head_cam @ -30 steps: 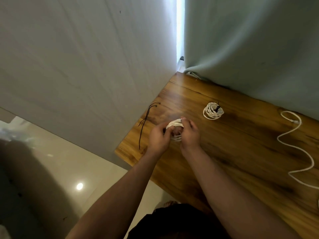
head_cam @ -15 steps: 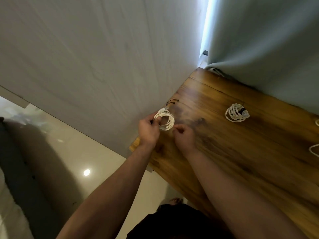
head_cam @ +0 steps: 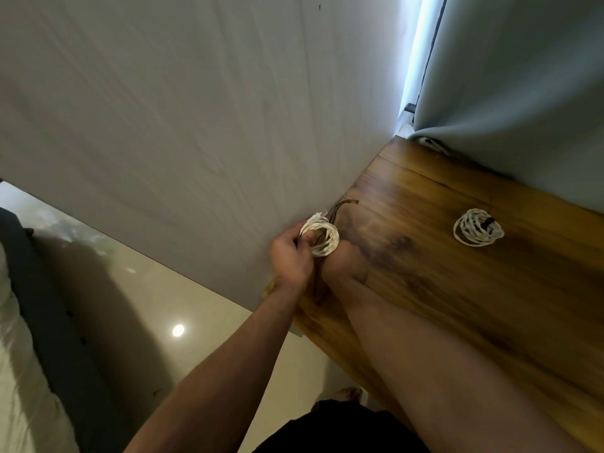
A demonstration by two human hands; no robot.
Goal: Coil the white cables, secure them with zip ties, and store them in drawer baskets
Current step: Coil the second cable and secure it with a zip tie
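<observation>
Wooden counter (head_cam: 457,305) meets a pale wall along its left edge. There, fingers of the left hand (head_cam: 291,256) curl round a coiled white cable (head_cam: 323,240). The right hand (head_cam: 346,264) sits just beneath the coil, its grasp hidden. Black zip ties (head_cam: 344,206) lie just beyond, and a tied coil (head_cam: 478,231) rests mid-counter.

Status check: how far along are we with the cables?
Done: a tied coil lies on the table, a dark tie around it. In hand: the left hand grips a second coil, no tie visible on it; the right hand sits beside it, fingers hidden. Loose zip ties lie by the wall. Left: tie this coil and store both; no drawer basket is in view.
</observation>
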